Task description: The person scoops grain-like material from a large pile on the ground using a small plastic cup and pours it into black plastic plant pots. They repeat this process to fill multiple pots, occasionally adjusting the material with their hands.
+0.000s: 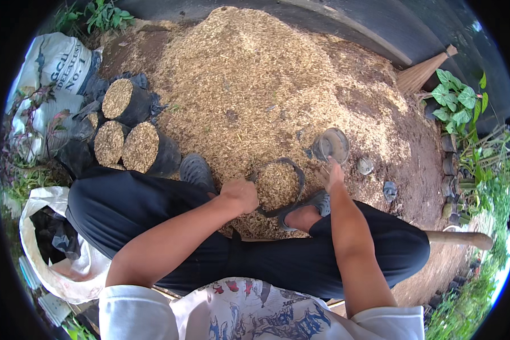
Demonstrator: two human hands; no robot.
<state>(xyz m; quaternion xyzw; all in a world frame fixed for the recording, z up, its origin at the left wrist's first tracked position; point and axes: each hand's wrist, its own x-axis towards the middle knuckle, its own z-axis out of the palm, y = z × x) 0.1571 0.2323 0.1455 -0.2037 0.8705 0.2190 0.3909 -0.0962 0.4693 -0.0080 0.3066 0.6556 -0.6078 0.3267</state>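
Note:
My left hand [240, 194] is closed on the left rim of a black plastic grow bag [301, 180]. The bag stands between my feet, and a light brown, chaff-like material [277, 182] shows inside its mouth. My right hand [332, 175] is just right of the bag with its fingers apart. One fingertip reaches the near edge of a clear plastic tub [335, 143], which lies tilted on the loose material; whether it presses on the tub is hard to tell. A large heap of the same material [246, 76] spreads beyond both hands.
Several filled black bags [163, 153] stand at left, near a white printed sack [68, 63]. An open white sack [42, 195] holds dark plastic beside my left knee. A wooden handle [463, 239] sticks out past my right knee. Potted plants [454, 100] line the right side.

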